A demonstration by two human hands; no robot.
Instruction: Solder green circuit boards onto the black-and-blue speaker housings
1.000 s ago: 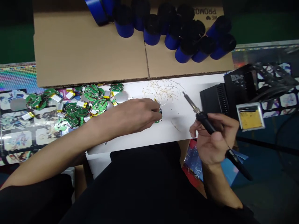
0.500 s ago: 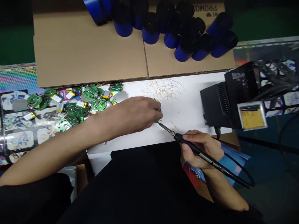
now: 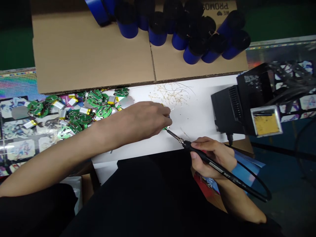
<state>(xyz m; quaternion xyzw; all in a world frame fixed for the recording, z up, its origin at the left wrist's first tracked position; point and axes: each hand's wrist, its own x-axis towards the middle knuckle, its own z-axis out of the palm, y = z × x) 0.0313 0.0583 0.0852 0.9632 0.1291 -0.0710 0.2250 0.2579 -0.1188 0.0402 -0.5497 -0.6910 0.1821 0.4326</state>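
Note:
My right hand (image 3: 214, 158) is closed around the black handle of a soldering iron (image 3: 209, 161). The iron's tip reaches to the fingertips of my left hand (image 3: 148, 118). Those fingers are pinched on a green circuit board (image 3: 165, 128), of which only a small edge shows; my hand hides the rest. Left of my left hand, green circuit boards (image 3: 95, 97) lie in a loose pile with small silver-and-yellow battery packs (image 3: 58, 104) among them.
Blue cylinders with black tops (image 3: 158, 29) stand on a cardboard sheet (image 3: 93, 56) at the back. A black soldering station (image 3: 227, 108) with a yellow sponge tray (image 3: 266, 121) is at the right. Small beige bits and thin wires (image 3: 170, 93) litter the white work surface (image 3: 197, 115).
The view has shifted very slightly. Both hands stay almost in place, and the soldering iron's tip remains at the board by my left fingertips.

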